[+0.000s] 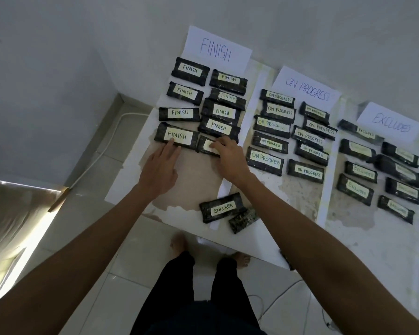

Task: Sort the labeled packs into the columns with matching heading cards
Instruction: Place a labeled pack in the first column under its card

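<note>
On the white table, below the big FINISH card, the left hand lies flat with straight fingers touching the front FINISH pack, and the right hand curls its fingers round the next pack just beside it.

— What do we see under the left hand?
— A white table. Its coating is worn to brown patches between that hand and the right hand.
— And out to the left of the left hand?
— We see a grey wall. Below it a white pipe runs along the tiled floor to a brown wooden edge.
— Nearer to us than both hands?
— We see bare feet on the tiles, with black trousers above them.
</note>
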A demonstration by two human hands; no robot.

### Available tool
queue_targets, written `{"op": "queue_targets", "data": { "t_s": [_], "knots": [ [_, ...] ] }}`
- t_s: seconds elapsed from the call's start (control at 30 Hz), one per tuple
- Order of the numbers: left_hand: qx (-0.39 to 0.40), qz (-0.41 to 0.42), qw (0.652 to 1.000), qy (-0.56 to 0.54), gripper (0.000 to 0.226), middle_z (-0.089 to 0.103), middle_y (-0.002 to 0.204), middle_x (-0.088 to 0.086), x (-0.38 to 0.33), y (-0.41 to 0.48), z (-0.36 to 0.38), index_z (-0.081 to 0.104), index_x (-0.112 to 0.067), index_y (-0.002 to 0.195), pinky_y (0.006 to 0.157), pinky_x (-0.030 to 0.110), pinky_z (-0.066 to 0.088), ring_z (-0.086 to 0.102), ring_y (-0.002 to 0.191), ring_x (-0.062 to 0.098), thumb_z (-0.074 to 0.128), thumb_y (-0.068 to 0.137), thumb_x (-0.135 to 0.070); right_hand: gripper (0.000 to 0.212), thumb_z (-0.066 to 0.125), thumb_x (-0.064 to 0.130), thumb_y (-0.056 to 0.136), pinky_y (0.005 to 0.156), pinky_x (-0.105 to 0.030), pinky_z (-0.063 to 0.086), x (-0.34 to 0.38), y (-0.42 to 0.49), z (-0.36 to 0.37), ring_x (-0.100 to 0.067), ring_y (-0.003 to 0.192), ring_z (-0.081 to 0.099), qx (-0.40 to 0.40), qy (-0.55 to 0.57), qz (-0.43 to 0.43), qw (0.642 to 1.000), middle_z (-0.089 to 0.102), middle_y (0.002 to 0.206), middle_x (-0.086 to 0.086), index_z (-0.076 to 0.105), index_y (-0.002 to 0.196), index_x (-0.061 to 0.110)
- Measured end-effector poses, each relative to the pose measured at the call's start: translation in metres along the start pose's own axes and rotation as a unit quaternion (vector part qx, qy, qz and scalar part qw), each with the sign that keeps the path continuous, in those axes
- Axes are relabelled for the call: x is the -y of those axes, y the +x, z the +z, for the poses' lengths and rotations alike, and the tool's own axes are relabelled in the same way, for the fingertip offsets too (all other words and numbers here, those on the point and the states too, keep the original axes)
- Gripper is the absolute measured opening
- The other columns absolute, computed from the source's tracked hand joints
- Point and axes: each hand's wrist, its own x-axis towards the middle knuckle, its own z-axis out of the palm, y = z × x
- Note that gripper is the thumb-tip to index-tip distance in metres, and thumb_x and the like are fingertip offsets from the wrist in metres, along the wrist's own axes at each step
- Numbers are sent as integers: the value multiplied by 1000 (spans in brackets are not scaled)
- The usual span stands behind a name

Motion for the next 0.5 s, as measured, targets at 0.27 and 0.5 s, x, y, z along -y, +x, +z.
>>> {"op": "queue_targets", "data": {
  "t_s": [0.27,0.5],
  "knots": [
    [23,18,999,-45,62,28,149,19,-25,-43,20,36,-4,139,105,52,34,29,134,39,56,81,-9,60,71,20,75,93,-41,41,17,-86,-17,-29,114,44,236,-22,-96,967,48,131,-9,49,130,18],
    [-11,-9,988,-154,51,46,135,18,-57,-76,31,48,-3,129,105,44,34,40,124,34,45,80,-14,68,70,18,70,84,-43,42,13,-120,-2,-34,104,48,170,-97,-92,976,51,123,-15,44,133,14]
  ]
}}
